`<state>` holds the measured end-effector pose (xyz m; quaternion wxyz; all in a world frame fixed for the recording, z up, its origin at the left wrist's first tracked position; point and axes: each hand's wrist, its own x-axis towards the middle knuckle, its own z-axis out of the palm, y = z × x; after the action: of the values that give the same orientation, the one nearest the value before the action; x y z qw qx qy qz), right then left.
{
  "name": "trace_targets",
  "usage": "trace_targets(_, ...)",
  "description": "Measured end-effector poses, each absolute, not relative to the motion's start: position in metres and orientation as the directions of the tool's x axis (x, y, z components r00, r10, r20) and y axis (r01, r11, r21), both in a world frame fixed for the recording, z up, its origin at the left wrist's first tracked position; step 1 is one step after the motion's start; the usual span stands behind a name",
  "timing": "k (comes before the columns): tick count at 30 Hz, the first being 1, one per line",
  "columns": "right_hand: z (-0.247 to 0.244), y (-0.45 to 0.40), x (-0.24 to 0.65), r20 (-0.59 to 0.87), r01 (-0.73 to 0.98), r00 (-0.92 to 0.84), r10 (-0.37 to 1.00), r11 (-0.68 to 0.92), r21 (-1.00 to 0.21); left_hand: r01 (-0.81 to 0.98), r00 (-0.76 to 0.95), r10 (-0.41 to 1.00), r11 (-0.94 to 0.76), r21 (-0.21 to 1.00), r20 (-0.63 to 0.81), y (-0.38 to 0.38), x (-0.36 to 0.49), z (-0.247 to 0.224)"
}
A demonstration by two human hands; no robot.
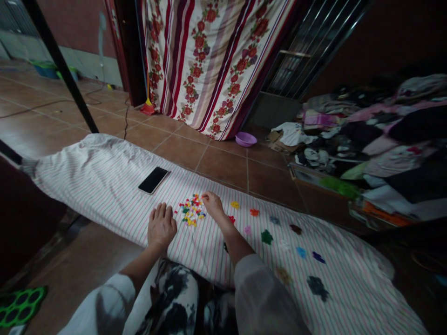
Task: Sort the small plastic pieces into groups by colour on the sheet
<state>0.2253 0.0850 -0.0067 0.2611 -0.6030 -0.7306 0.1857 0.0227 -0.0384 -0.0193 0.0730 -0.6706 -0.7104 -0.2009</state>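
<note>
A loose pile of small mixed-colour pieces (191, 213) lies on the striped cloth (115, 186) in front of me. At its right edge my right hand (213, 204) is closed in a pinch; whatever is between the fingertips is too small to make out. My left hand (162, 226) lies flat, palm down, on the cloth just left of the pile. Right of my right hand sit small single-colour heaps, among them a yellow heap (235, 204), an orange heap (254, 212), a dark green heap (267, 237) and a dark grey heap (317, 287). My right forearm partly covers a red heap (232, 219).
A black-screened phone (153, 180) rests on the cloth beyond my left hand. Past the cloth's far edge are a tiled floor, a purple basin (246, 139) and a floral curtain (209, 60). Piled clothes (384, 125) lie at the right. A black pole (63, 65) rises at the left.
</note>
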Motion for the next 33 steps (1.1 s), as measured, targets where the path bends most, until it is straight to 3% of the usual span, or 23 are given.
trace_targets(11, -0.010, 0.079, 0.235, 0.175, 0.770, -0.206, 0.963, 0.270, -0.578, 0.976, -0.099, 0.920, 0.016, 0.217, 0.380, -0.039, 0.023, -0.017)
trace_targets(21, -0.003, 0.077, 0.220, 0.079, 0.865, -0.225, 0.971, 0.237, -0.443, 0.979, -0.088, 0.922, 0.011, 0.202, 0.376, -0.039, 0.023, -0.016)
trace_targets(33, 0.000, 0.073, 0.218, 0.079, 0.841, -0.216, 0.973, 0.227, -0.491, 0.982, -0.078, 0.917, 0.003, 0.189, 0.390, -0.040, 0.022, -0.017)
